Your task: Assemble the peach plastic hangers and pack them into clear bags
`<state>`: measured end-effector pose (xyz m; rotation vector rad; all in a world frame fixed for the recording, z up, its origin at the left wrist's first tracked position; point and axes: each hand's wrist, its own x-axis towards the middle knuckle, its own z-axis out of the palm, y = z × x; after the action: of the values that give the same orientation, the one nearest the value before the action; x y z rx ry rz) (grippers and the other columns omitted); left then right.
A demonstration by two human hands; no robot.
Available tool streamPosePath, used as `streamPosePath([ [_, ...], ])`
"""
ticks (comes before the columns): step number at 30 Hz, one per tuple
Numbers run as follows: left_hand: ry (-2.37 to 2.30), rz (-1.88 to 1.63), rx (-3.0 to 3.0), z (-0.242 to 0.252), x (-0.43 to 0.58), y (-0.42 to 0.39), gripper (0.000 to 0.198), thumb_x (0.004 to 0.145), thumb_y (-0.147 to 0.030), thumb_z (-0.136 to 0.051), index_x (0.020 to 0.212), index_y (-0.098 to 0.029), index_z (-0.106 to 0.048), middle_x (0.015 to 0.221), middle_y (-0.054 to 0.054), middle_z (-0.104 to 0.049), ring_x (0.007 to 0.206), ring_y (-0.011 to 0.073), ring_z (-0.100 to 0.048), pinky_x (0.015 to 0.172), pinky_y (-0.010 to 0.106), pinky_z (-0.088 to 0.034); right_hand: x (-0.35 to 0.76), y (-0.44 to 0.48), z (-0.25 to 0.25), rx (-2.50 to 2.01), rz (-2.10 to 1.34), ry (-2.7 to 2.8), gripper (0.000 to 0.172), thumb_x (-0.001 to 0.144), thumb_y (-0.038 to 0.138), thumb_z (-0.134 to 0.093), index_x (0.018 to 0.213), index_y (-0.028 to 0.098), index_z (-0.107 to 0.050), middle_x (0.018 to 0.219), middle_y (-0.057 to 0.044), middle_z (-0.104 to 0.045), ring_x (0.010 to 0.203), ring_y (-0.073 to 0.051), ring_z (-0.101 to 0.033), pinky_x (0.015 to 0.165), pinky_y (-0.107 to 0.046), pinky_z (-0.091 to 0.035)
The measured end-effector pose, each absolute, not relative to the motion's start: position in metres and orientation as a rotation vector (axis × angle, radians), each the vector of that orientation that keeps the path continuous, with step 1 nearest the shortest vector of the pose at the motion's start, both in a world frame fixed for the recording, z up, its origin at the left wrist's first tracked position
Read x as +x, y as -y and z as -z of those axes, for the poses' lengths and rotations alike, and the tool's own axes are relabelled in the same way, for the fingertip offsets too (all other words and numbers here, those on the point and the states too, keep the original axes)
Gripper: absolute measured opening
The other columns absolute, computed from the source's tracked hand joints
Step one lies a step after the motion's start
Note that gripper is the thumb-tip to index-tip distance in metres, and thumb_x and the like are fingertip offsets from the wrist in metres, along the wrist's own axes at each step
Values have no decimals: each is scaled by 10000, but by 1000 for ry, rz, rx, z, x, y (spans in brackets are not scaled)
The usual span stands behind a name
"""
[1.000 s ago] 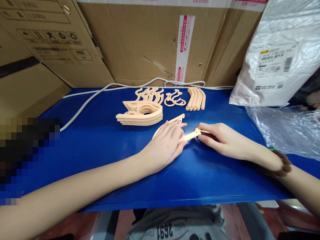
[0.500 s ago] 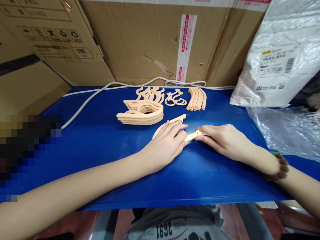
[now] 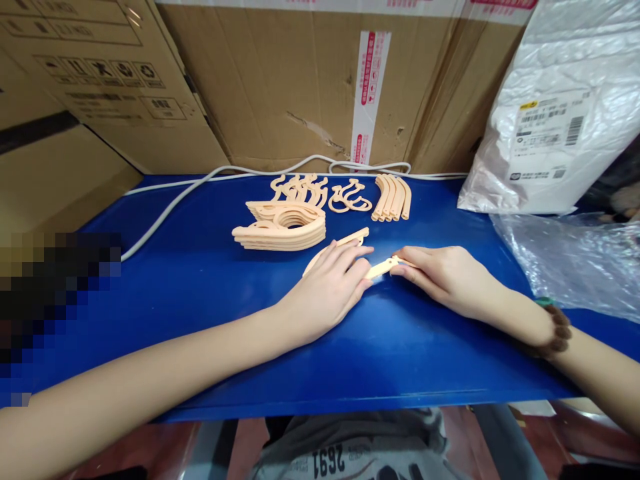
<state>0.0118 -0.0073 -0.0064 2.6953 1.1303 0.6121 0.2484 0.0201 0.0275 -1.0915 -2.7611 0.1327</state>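
At the centre of the frame, the left hand (image 3: 327,292) lies curled over a cream plastic piece (image 3: 381,268) on the blue tabletop (image 3: 430,363), fingers slightly spread and thumb tucked against its near bar. Right of centre, the right hand (image 3: 450,280) pinches a slim cream part (image 3: 406,263), mostly hidden, at the bar's end. Above and left of the hands sits a stack of cream frames (image 3: 280,241); at upper middle lie cream hooks (image 3: 353,197) and curved bars (image 3: 391,198).
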Motion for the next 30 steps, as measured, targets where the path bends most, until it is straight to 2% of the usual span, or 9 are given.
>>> streamPosePath([
  [5,-1112,-640,2736,8,12,7,286,1044,-262,-306,1063,-126,-557,1402,150,-524,1358,287,-436,1186,536,-295,245,-20,-32,-1145,-588,2677,426,1033,500,-305,875,199,-562,755,-29,-641,649,-161,-585,622,-274,-365],
  [10,-1109,-621,2755,8,11,8,315,1050,-277,-293,1085,-118,-563,1401,152,-531,1346,279,-445,1183,534,-297,243,-20,-32,-1128,-675,2680,415,1038,492,-300,889,200,-555,768,-25,-638,660,-157,-582,630,-271,-367],
  [16,-1098,-589,2744,10,11,7,320,1049,-268,-306,1167,-142,-576,1436,100,-526,1384,281,-400,1185,541,-284,246,-19,-26,-1055,-98,2811,449,1048,476,-238,852,198,-532,679,-20,-621,553,-150,-552,538,-270,-315],
  [20,-1100,-596,2730,10,11,7,322,1048,-256,-311,1208,-149,-570,1429,92,-536,1381,269,-412,1193,530,-275,246,-16,-26,-976,257,2859,440,1060,410,-225,851,185,-541,704,-36,-639,553,-145,-562,512,-279,-284],
  [30,-1084,-586,2754,9,11,7,330,1054,-271,-296,1143,-125,-578,1430,109,-529,1372,271,-420,1195,518,-277,247,-16,-26,-896,431,2865,398,1058,367,-275,862,176,-565,727,-26,-634,589,-132,-569,535,-283,-306],
])
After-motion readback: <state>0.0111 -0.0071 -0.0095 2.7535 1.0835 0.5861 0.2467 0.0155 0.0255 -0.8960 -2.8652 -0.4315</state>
